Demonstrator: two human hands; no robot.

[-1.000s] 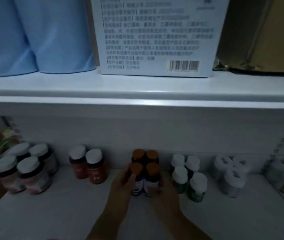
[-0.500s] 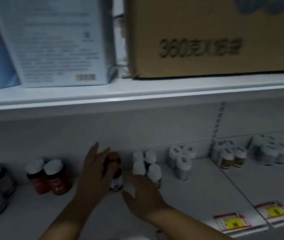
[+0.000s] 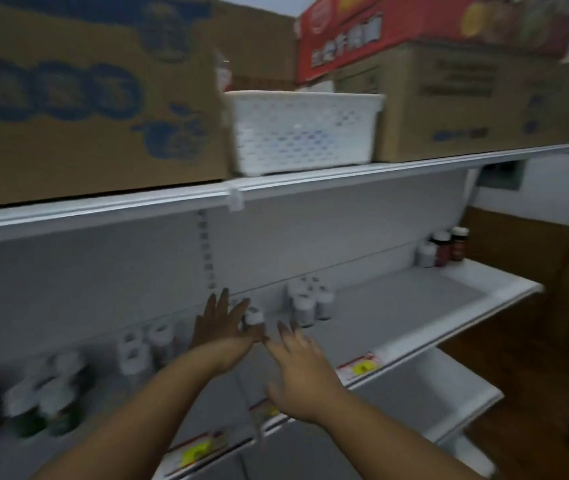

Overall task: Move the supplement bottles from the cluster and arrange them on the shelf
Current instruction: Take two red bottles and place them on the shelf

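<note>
White metal shelving (image 3: 414,296) with a pale grey back panel fills the view, blurred by camera motion; brown flooring shows at the right edge. On the upper shelf, from left to right: a large brown cardboard carton printed with blue graphics (image 3: 85,98), a white perforated plastic basket (image 3: 302,129), and a second brown cardboard carton (image 3: 484,98) carrying a red printed box (image 3: 432,26) on top.

On the lower shelf, from left to right: a group of white-capped bottles with green bodies (image 3: 45,400); a group of white-capped pale bottles (image 3: 144,344); a single small white-capped supplement bottle (image 3: 253,317) standing just beside the fingertips of the left hand; a cluster of white-capped supplement bottles (image 3: 309,301) near the back panel; and, well apart at the far right end, three bottles, one white and two dark red (image 3: 444,247).

Left hand (image 3: 219,322): extended toward the back panel, fingers straight and spread; whether the fingertips touch the single bottle cannot be told through the blur. Nothing is gripped.

Right hand (image 3: 302,368): palm down above the front part of the shelf, fingers spread wide and slightly bent, holding nothing, its fingertips near the single bottle and the cluster.

Yellow-and-red price labels (image 3: 361,367) sit in the front edge rail of the lower shelf.
</note>
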